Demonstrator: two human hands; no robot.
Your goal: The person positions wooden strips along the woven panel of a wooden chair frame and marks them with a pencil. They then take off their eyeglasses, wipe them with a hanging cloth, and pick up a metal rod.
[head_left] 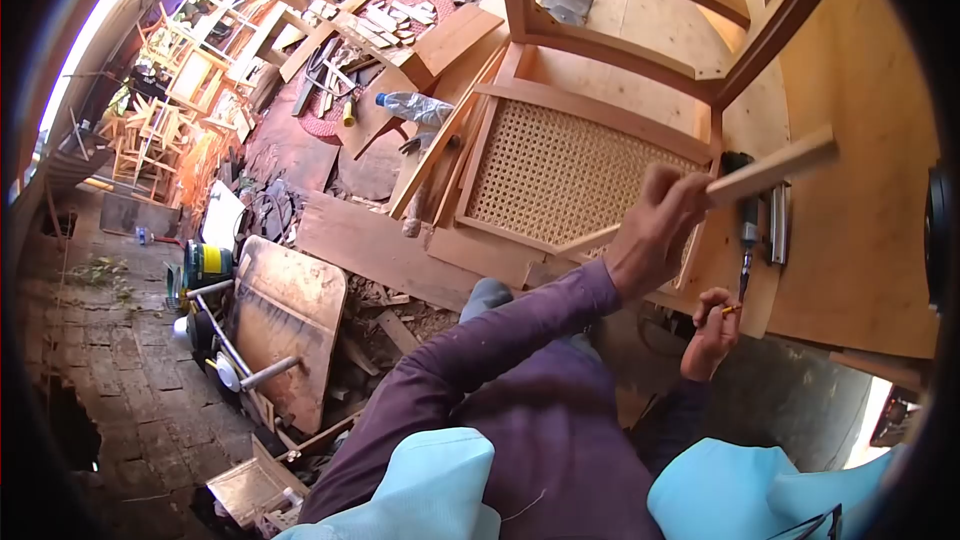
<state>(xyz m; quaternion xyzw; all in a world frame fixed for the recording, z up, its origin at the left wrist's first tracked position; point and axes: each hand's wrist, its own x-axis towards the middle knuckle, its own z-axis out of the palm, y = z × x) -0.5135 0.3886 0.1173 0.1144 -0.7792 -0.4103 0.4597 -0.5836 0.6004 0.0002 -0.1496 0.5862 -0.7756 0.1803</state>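
Observation:
My left hand (655,235) is closed around the middle of a narrow wooden strip (775,168). The strip slants over the front of a chair's woven cane seat (560,165), and its far end rises to the right. Lower down, my right hand (712,335) pinches a thin yellow-orange stick that looks like a pencil (732,309). Just above that hand lies a long black tool with a metal shaft (747,230), its thin end near my fingers. A shiny metal bar (778,225) lies beside the tool.
The chair's wooden back frame (620,55) stands at the top. To the right spreads a plywood surface (850,250). Left of the chair are a hammer (415,210), a plastic bottle (415,108) and loose boards (450,40). A worn panel (285,320) leans at lower left.

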